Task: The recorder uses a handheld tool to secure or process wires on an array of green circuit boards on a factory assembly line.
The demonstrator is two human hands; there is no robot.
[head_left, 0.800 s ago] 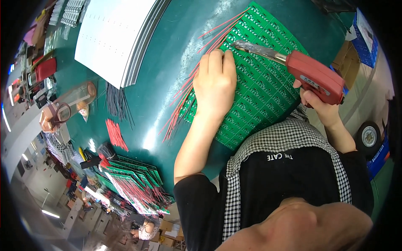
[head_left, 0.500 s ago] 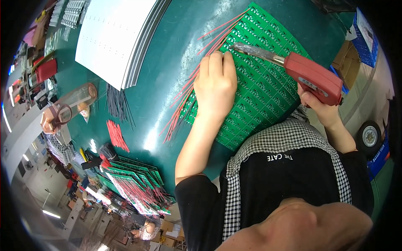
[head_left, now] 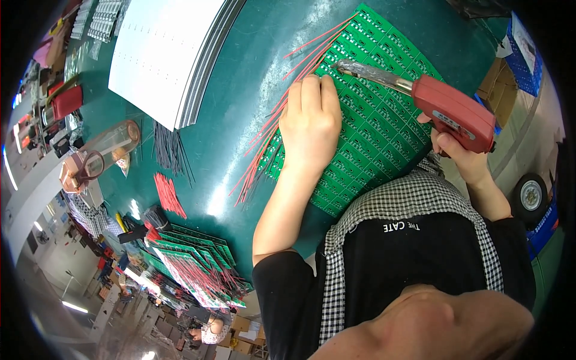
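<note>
A green panel of many small circuit boards (head_left: 384,129) lies at a slant on the table in front of me. Red wires (head_left: 312,60) fan out along its left edge, with some dark ones lower down. My left hand (head_left: 311,129) rests on this edge, fingers bent and together on a red wire; the thumb and part of the grip are hidden. My right hand (head_left: 462,157) is wrapped round the handle of a red soldering gun (head_left: 456,114). Its long metal nozzle points left, the tip close above the board, just beyond my left fingertips.
White sheets (head_left: 162,54) are stacked at the far left of the green table (head_left: 240,96). Loose black wires (head_left: 170,150) and red wires (head_left: 169,195) lie nearby. Wired green boards (head_left: 192,264) are piled near left, beside a clear bottle (head_left: 111,144). A blue box (head_left: 522,54) stands at right.
The soldering gun and my right hand have shifted slightly right, and the tip has moved a little along the board. My left hand has barely moved.
</note>
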